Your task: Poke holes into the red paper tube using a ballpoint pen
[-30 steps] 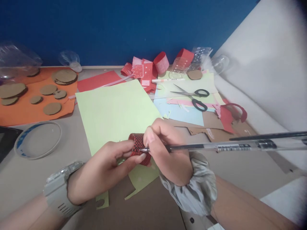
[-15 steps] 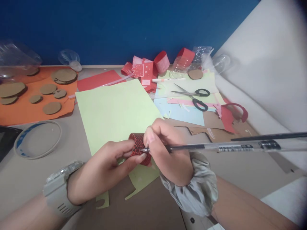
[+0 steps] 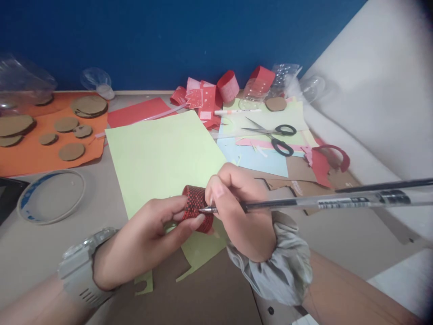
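My left hand [image 3: 149,234] grips a small red paper tube [image 3: 196,203] covered in a dark dotted pattern, with the thumb along its near side and fingers at its left end. A clear-barrelled ballpoint pen [image 3: 304,201] is pinched in my right hand [image 3: 240,210]. Its tip rests at or just above the tube's surface; contact is hard to confirm. Beneath both hands lies a pale green paper sheet [image 3: 162,153], its lower part cut with curved notches. The tube's right end is partly hidden behind my right fingers.
Black-handled scissors [image 3: 270,133] lie open on coloured sheets at right. Cardboard discs [image 3: 71,152] sit on orange paper [image 3: 30,158]. A tape ring [image 3: 50,197] is at left. Red paper rings [image 3: 228,85] and clear plastic cups [image 3: 253,92] stand by the blue partition [image 3: 203,40].
My right hand has shifted slightly right, and the pen tip has moved a little up and right along the tube. My left hand keeps its hold.
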### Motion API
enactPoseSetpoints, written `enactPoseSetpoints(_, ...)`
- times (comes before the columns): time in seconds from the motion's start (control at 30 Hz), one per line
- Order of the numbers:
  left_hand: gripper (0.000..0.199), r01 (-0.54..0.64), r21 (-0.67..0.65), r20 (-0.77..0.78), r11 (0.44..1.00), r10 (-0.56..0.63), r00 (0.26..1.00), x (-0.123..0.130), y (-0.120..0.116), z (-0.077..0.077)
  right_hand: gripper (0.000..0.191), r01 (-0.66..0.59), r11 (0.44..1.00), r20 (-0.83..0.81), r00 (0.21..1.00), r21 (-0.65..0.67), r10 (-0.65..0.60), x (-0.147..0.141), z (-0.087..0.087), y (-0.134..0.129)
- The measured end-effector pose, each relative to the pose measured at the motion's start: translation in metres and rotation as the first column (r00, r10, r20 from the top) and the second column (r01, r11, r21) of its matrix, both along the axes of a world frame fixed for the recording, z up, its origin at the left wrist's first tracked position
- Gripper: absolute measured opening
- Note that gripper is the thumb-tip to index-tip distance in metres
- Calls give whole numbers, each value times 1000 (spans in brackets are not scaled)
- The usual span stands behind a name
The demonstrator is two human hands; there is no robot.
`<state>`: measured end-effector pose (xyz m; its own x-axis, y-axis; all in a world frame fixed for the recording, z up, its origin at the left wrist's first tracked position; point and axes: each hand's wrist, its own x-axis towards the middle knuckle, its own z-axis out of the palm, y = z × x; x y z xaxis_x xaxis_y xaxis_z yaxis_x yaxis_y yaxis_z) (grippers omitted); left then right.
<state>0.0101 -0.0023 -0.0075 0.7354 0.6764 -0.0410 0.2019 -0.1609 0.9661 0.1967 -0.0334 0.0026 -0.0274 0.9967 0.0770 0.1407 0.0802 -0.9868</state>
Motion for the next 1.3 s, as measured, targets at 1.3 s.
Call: enactPoseSetpoints(1.3, 15, 19, -17, 16, 1000, -19, 1000, 1, -1, -1, 31, -6, 998, -70, 997, 65, 11, -2, -11, 1)
